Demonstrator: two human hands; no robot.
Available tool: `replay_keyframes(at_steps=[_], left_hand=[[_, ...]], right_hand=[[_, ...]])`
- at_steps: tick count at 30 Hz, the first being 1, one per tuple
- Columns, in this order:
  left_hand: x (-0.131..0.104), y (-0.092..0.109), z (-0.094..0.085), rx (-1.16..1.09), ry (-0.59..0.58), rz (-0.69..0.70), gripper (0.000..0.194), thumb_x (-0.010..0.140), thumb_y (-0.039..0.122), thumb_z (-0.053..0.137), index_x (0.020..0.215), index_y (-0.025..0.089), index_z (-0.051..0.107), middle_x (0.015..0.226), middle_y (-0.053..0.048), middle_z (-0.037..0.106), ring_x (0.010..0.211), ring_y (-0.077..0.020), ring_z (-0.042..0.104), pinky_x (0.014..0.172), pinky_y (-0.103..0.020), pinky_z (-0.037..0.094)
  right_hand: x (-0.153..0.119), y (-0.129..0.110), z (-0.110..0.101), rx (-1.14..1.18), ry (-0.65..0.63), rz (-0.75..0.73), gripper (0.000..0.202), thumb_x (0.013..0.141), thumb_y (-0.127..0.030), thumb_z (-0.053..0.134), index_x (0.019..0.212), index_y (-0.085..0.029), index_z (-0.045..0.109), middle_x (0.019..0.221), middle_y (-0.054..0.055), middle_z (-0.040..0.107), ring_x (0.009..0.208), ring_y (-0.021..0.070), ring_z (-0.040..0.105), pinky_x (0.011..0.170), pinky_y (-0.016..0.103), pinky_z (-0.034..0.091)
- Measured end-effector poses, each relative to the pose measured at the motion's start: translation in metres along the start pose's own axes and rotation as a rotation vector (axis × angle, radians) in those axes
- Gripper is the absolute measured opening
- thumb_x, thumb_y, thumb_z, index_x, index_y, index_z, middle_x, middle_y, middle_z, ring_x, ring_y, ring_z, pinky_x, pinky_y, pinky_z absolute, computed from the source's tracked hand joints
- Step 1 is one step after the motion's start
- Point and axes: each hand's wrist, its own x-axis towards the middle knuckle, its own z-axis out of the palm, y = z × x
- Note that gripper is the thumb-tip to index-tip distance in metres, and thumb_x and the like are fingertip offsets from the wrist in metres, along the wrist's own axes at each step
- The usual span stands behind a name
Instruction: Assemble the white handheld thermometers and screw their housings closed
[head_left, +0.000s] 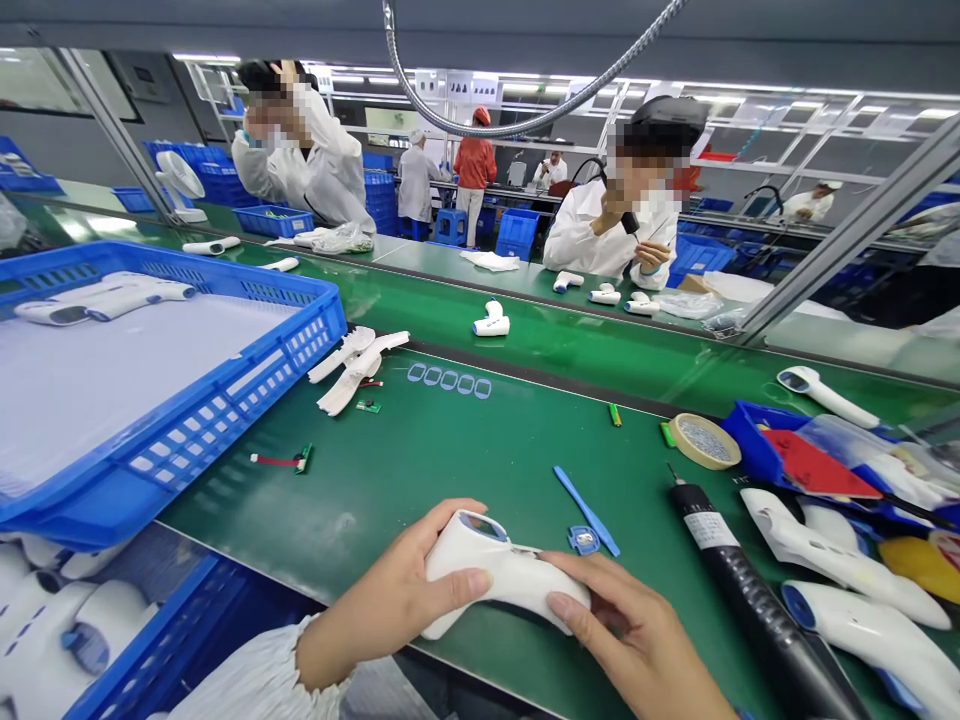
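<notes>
A white handheld infrared thermometer (510,580) lies between my two hands, just over the near edge of the green table. My left hand (420,580) is closed around its head, beside the blue-rimmed display window. At the handle end, my right hand (622,620) grips with thumb and fingers. Just beyond it rest a blue pry tool (586,510) and a small blue-and-clear piece (583,540). To the right lies a black electric screwdriver (750,590), its bit pointing away from me.
A blue basket (285,370) with white thermometers stands left. White shell halves (361,365), small circuit boards (303,458) and several blue window frames (450,381) lie mid-table. A round dish of screws (703,441) and more thermometers (877,640) sit right. Co-workers sit across the conveyor (570,340).
</notes>
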Motion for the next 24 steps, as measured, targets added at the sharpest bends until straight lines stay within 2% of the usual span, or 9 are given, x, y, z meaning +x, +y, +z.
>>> replay_keyframes(at_steps=[4, 6, 8, 11, 14, 16, 19, 21, 24], left_hand=[[-0.001, 0.0, -0.001, 0.018, 0.043, -0.002, 0.046, 0.078, 0.04, 0.062, 0.119, 0.025, 0.047, 0.1, -0.001, 0.059, 0.081, -0.0147, 0.053, 0.068, -0.021, 0.041], [-0.002, 0.002, 0.0, 0.057, 0.059, 0.026, 0.051, 0.078, 0.038, 0.063, 0.123, 0.024, 0.043, 0.103, -0.002, 0.06, 0.083, -0.0159, 0.054, 0.071, -0.023, 0.041], [-0.003, 0.005, 0.003, 0.098, 0.037, 0.066, 0.063, 0.075, 0.033, 0.066, 0.13, 0.026, 0.035, 0.107, -0.003, 0.06, 0.087, -0.0181, 0.055, 0.076, -0.026, 0.042], [-0.003, 0.009, 0.01, 0.177, -0.016, 0.144, 0.08, 0.072, 0.026, 0.069, 0.137, 0.029, 0.024, 0.11, -0.004, 0.06, 0.092, -0.0212, 0.057, 0.084, -0.031, 0.041], [-0.005, 0.011, 0.012, 0.228, 0.006, 0.179, 0.08, 0.072, 0.026, 0.069, 0.138, 0.03, 0.024, 0.108, -0.004, 0.062, 0.091, -0.0211, 0.059, 0.082, -0.03, 0.043], [-0.008, 0.012, 0.008, 0.246, 0.043, 0.171, 0.07, 0.072, 0.029, 0.07, 0.133, 0.031, 0.034, 0.107, -0.002, 0.063, 0.089, -0.0207, 0.06, 0.078, -0.028, 0.046], [-0.012, 0.012, 0.0, 0.343, 0.143, 0.231, 0.041, 0.076, 0.033, 0.067, 0.115, 0.032, 0.057, 0.11, 0.0, 0.065, 0.096, -0.0221, 0.06, 0.082, -0.027, 0.046], [-0.013, 0.009, -0.002, 0.411, 0.204, 0.319, 0.031, 0.079, 0.031, 0.063, 0.111, 0.034, 0.061, 0.112, 0.002, 0.065, 0.101, -0.0219, 0.059, 0.086, -0.026, 0.044], [-0.012, 0.005, 0.003, 0.444, 0.262, 0.436, 0.032, 0.082, 0.027, 0.06, 0.113, 0.035, 0.06, 0.109, 0.002, 0.067, 0.095, -0.0201, 0.061, 0.082, -0.025, 0.046]], right_hand=[[-0.005, 0.003, -0.005, -0.323, 0.211, -0.207, 0.026, 0.081, -0.038, 0.059, 0.105, -0.029, 0.065, 0.093, 0.005, 0.06, 0.069, 0.016, 0.059, 0.051, 0.022, 0.051], [-0.006, -0.005, -0.004, -0.404, 0.301, -0.294, 0.028, 0.08, -0.038, 0.061, 0.107, -0.029, 0.063, 0.097, 0.006, 0.061, 0.079, 0.019, 0.061, 0.059, 0.024, 0.054], [-0.003, -0.018, 0.0, -0.41, 0.307, -0.351, 0.034, 0.08, -0.039, 0.061, 0.113, -0.029, 0.059, 0.103, 0.006, 0.061, 0.091, 0.0212, 0.061, 0.071, 0.028, 0.054], [0.005, -0.041, 0.012, -0.288, 0.172, -0.382, 0.044, 0.079, -0.042, 0.062, 0.12, -0.029, 0.052, 0.113, 0.005, 0.059, 0.102, 0.0217, 0.057, 0.083, 0.03, 0.051], [0.015, -0.054, 0.024, -0.074, 0.066, -0.376, 0.036, 0.078, -0.038, 0.064, 0.111, -0.027, 0.055, 0.111, 0.003, 0.06, 0.101, 0.0198, 0.056, 0.085, 0.028, 0.048], [0.018, -0.055, 0.027, 0.092, 0.056, -0.332, 0.03, 0.079, -0.036, 0.062, 0.107, -0.026, 0.055, 0.106, 0.002, 0.061, 0.094, 0.0182, 0.058, 0.081, 0.027, 0.048], [0.017, -0.051, 0.027, 0.328, 0.045, -0.233, 0.027, 0.084, -0.038, 0.055, 0.108, -0.026, 0.052, 0.1, 0.002, 0.062, 0.088, 0.0175, 0.06, 0.074, 0.025, 0.049], [0.015, -0.049, 0.026, 0.422, 0.028, -0.2, 0.025, 0.087, -0.037, 0.051, 0.11, -0.027, 0.05, 0.101, 0.002, 0.062, 0.089, 0.0174, 0.06, 0.074, 0.025, 0.049], [0.015, -0.048, 0.029, 0.425, 0.06, -0.204, 0.024, 0.088, -0.037, 0.048, 0.111, -0.028, 0.048, 0.1, 0.002, 0.06, 0.086, 0.0164, 0.059, 0.07, 0.023, 0.049]])
